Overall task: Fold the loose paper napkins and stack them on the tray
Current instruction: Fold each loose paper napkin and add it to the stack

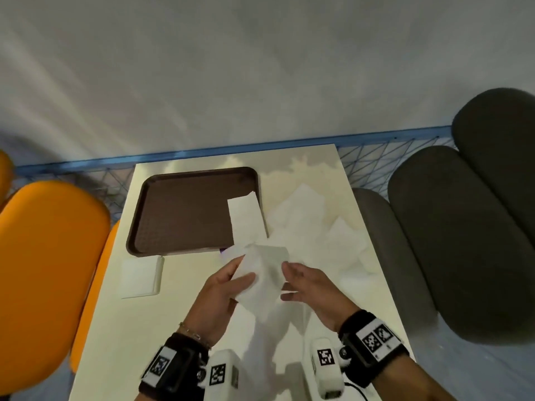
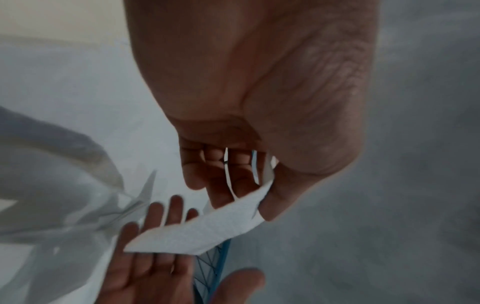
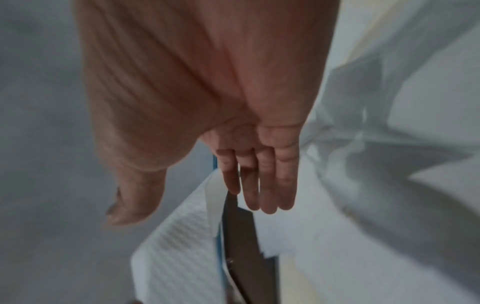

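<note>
From the head camera, my left hand (image 1: 224, 287) pinches a white napkin (image 1: 262, 277) between thumb and fingers, lifted above the table (image 1: 179, 322). My right hand (image 1: 311, 280) is just beside it at three o'clock, fingers straight and relaxed, palm toward the paper. The brown tray (image 1: 185, 209) sits at eleven o'clock from my hands, with a folded napkin (image 1: 245, 219) lying in its right-hand corner. A heap of loose napkins (image 1: 318, 227) lies at one o'clock, and a flat white stack (image 1: 140, 277) rests just below the tray.

My left wrist camera adds the grip itself: thumb (image 2: 280, 197) on one face of the napkin (image 2: 200, 230), fingers (image 2: 221, 181) curled behind the other. My right palm (image 2: 150, 273) faces it with fingers spread.

My right wrist camera is blurred. The fingers (image 3: 262, 181) hang straight and hold nothing; the ridged white sheet (image 3: 179, 246) at six o'clock is probably the held napkin.
</note>
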`<state>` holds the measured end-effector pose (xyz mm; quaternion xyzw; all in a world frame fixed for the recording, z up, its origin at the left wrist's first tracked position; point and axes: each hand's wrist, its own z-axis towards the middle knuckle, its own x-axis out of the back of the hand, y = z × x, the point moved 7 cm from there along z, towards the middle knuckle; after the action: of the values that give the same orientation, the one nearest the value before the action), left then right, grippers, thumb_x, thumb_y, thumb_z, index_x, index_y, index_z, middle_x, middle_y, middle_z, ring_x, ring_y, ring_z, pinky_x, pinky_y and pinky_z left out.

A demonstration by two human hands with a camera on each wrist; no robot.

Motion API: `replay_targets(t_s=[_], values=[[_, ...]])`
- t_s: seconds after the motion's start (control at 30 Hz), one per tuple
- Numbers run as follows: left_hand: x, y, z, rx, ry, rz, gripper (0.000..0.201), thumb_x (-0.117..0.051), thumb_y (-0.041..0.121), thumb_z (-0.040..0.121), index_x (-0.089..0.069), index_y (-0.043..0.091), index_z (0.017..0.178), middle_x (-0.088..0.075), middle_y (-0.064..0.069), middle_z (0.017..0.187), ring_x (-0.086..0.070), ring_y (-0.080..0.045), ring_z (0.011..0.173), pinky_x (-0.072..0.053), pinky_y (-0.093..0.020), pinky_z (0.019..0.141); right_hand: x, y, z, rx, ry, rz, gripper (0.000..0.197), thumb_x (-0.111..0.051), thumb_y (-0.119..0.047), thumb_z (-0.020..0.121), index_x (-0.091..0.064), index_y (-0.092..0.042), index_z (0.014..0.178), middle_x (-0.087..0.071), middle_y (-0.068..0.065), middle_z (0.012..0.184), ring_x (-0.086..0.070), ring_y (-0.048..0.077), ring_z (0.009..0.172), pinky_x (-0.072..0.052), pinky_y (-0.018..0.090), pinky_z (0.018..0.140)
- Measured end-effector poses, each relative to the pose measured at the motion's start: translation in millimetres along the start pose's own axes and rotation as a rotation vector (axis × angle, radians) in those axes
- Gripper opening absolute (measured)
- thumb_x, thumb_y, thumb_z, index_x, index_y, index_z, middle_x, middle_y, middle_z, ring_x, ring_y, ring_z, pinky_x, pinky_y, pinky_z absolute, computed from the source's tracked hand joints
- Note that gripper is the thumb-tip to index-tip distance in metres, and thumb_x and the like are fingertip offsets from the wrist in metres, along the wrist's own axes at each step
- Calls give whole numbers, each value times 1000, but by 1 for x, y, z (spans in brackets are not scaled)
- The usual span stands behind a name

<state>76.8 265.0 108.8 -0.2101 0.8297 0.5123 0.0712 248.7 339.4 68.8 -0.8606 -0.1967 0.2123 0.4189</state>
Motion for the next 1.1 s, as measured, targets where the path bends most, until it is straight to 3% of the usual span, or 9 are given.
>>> replay_targets(t_s=[0.17, 0.27, 0.4, 0.53, 0.6, 0.73, 0.87, 1.0, 1.1], values=[[4, -12, -36, -11, 18, 22, 40, -73, 13, 92, -71, 17, 132, -71, -16, 132, -66, -35, 123, -52, -42, 99, -20, -28, -16, 80, -105, 122, 36, -74, -20, 98, -69, -3, 130, -76, 15, 125, -72, 35, 118, -57, 49, 105], [8, -11, -50, -4, 60, 91, 26, -70, 21, 98, -76, 18, 123, -73, -15, 128, -69, -32, 117, -52, -45, 102, -22, -41, -24, 153, -101, -74, 33, -78, -13, 95, -70, -7, 127, -80, 13, 115, -76, 33, 108, -63, 46, 91], [7, -2, -58, -17, 165, 154, 34, -66, 37, 100, -78, 7, 112, -76, -17, 117, -72, -28, 101, -55, -43, 94, -35, -53, -40, 178, -196, -304, 32, -78, -10, 95, -71, -16, 125, -82, 7, 107, -79, 27, 100, -62, 41, 85], [6, 7, -63, -74, 251, 158, 17, -76, 23, 94, -80, 8, 101, -79, -18, 103, -73, -29, 88, -60, -48, 81, -40, -65, -53, 194, -209, -374, 33, -76, -6, 95, -71, -19, 126, -83, 6, 102, -80, 23, 94, -63, 35, 79], [8, 12, -67, -109, 269, 197, 8, -78, 17, 93, -82, 11, 96, -78, -18, 98, -71, -27, 81, -61, -43, 72, -35, -69, -57, 208, -192, -410, 28, -75, -7, 97, -74, -20, 122, -82, 7, 95, -79, 19, 86, -61, 31, 75], [13, 18, -73, -187, 300, 229, 5, -79, 6, 89, -82, 7, 93, -75, -22, 97, -72, -25, 77, -59, -36, 61, -30, -72, -64, 232, -200, -395, 25, -74, -7, 97, -79, -21, 117, -78, 23, 95, -73, 19, 86, -60, 30, 76], [19, 18, -77, -205, 294, 158, 10, -77, 0, 89, -84, 7, 93, -80, -16, 100, -73, -25, 82, -58, -38, 68, -37, -76, -74, 254, -241, -367, 25, -71, 1, 97, -79, -10, 118, -80, 12, 113, -77, 24, 100, -62, 34, 81], [30, 18, -79, -223, 263, 155, 22, -67, -10, 92, -84, 4, 95, -79, -16, 110, -73, -39, 99, -56, -51, 88, -47, -82, -80, 268, -198, -415, 26, -66, 7, 97, -82, -8, 112, -82, 7, 107, -79, 21, 96, -63, 31, 80], [36, 26, -84, -238, 241, 177, 41, -54, -22, 90, -83, 5, 80, -78, -5, 117, -69, -36, 114, -51, -45, 89, -54, -88, -83, 280, -108, -419, 34, -61, 12, 97, -86, -11, 103, -82, -1, 111, -79, 18, 99, -63, 27, 79]])
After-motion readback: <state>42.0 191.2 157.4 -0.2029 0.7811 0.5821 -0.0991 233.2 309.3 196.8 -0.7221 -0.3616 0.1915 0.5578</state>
